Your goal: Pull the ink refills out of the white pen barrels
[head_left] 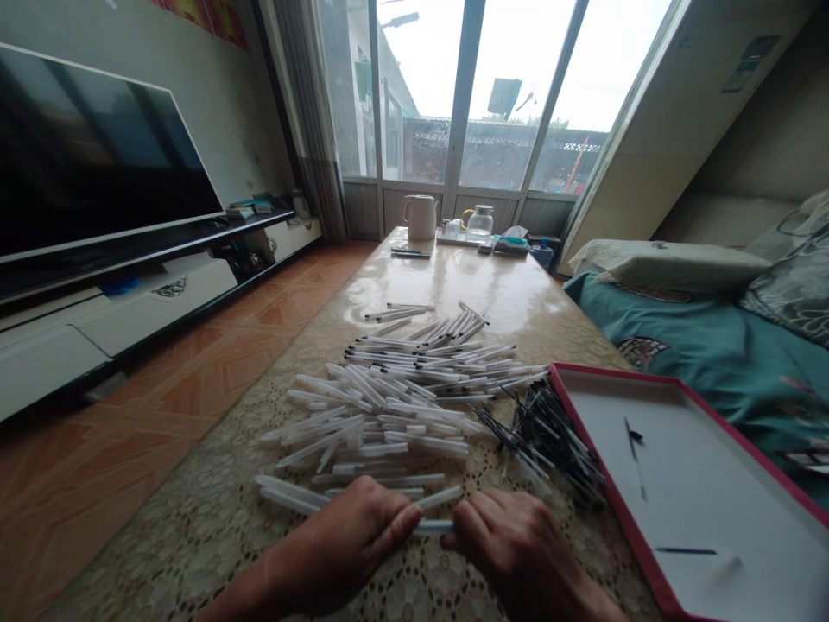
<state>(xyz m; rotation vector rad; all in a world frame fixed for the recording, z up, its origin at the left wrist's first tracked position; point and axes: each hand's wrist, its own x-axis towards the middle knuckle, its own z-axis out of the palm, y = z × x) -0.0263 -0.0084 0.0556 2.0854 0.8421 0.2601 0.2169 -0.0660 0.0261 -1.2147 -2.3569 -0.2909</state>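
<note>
The left hand and right hand meet low over the counter, each grip closed around one end of a white pen, whose middle shows between them. Just beyond lies a loose heap of white pens, many with dark tips towards its far side. Right of the heap, dark refills are bunched against a red-edged tray. Inside it lie two separate dark sticks, well apart. At the counter's far end stand a pale kettle, a glass jug and a tissue box.
</note>
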